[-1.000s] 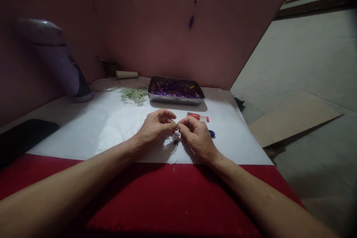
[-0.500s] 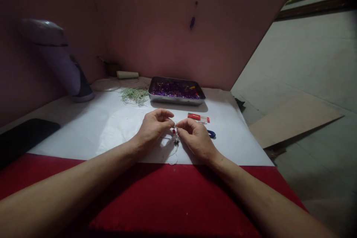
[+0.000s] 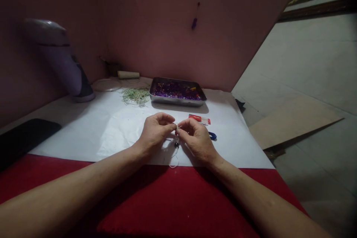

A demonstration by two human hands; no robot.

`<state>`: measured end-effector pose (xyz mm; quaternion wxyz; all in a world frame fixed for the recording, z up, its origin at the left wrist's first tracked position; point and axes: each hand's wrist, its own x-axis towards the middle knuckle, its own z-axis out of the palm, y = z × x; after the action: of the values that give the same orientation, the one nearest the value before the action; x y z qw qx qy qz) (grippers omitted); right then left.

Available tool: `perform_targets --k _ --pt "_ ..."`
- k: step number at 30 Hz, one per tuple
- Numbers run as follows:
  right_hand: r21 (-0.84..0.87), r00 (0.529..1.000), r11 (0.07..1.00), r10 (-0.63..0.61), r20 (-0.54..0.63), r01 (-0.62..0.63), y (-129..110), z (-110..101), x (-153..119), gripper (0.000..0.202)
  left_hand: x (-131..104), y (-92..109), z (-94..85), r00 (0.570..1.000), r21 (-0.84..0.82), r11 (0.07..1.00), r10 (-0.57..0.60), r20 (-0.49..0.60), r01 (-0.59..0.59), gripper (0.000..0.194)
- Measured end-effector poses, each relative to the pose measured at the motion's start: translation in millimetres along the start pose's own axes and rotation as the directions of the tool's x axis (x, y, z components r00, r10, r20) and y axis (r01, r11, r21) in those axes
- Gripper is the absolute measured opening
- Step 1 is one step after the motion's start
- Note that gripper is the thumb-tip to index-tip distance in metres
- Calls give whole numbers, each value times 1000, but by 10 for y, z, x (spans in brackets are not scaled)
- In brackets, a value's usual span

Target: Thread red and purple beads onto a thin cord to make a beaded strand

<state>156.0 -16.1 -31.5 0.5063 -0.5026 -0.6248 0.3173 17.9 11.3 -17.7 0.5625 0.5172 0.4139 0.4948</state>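
Observation:
Thumb and fingertips of my left hand (image 3: 156,132) pinch a thin white thread near the middle of the white sheet. My right hand (image 3: 198,139) grips the same thread, its fingertips almost touching the left ones. Below the fingertips hangs a short string of beads (image 3: 176,143), with a red bead on top, clear ones under it and a dark one at the bottom. A loop of white thread (image 3: 174,166) trails from it to the sheet's front edge. Just beyond my right hand lie a red packet (image 3: 195,118) and a blue-handled tool (image 3: 212,135), partly hidden.
A metal tray (image 3: 178,101) of purple beads stands at the back, beside green thread scraps (image 3: 135,96) and a pale roll (image 3: 128,74). A purple bottle (image 3: 65,68) and a dark flat object (image 3: 30,137) are at left. A beaded strand (image 3: 194,23) hangs on the wall.
Both hands have shifted slightly down in view, still pinching the thread. A short white thread end now shows between the fingertips. The whole view has moved a little.

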Motion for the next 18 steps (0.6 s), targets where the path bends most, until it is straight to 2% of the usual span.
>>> perform_targets --k 6,10,14,18 --pt "-83 995 992 -98 -23 95 -68 -12 -1 5 1 8 3 999 -24 999 -32 -12 32 17" --pt "-128 991 986 -120 -62 111 -68 -13 1 6 -15 41 13 998 -67 996 -64 -15 62 17" --pt "-85 994 993 -84 -65 78 -31 -13 16 5 -9 44 4 996 -63 994 -89 -11 88 17" --pt "91 1000 996 27 -15 -26 10 -18 51 5 10 27 -11 996 -56 995 -86 -1 86 18"
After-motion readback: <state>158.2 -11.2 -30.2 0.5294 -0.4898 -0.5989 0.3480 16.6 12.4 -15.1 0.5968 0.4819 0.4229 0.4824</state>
